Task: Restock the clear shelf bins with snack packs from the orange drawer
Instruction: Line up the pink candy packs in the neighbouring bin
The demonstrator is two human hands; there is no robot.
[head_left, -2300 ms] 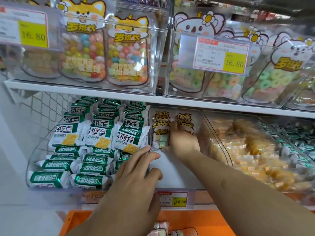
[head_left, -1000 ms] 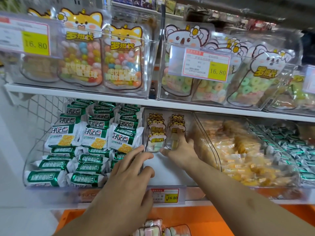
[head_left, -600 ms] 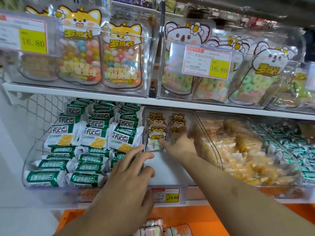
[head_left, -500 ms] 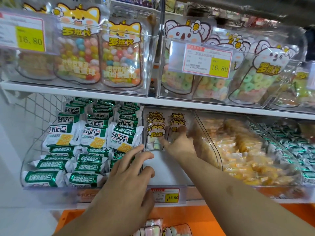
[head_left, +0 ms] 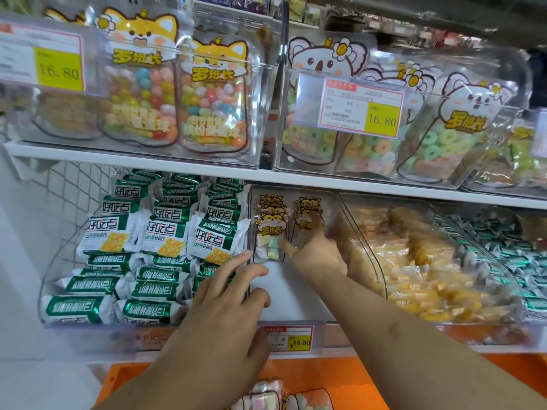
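On the far left of the lower shelf sits a bin [head_left: 59,279] heaped with green-and-white cracker packs [head_left: 165,232], which looks fully stocked. Next to it, the left hand [head_left: 219,318] rests with relaxed, spread fingers on the front of the middle bin [head_left: 293,306], holding nothing and seemingly steadying it. Inside that bin, two short rows of clear snack packs [head_left: 270,232] stand upright against the back, while the white floor in front of them is bare. The right hand [head_left: 313,253] reaches in at the right row, its thumb near the left row's front pack and its fingers up against a pack; whether it grips or only presses, I cannot tell. Further right, a bin of yellow sweets [head_left: 414,261] and another of green-wrapped ones [head_left: 509,247] look well filled. Below the shelf edge, the orange drawer [head_left: 349,386] is open, with more pastel packs [head_left: 266,395] lying in it. I judge the job barely begun: only the back of the middle bin is filled, and the drawer stock must still come up.
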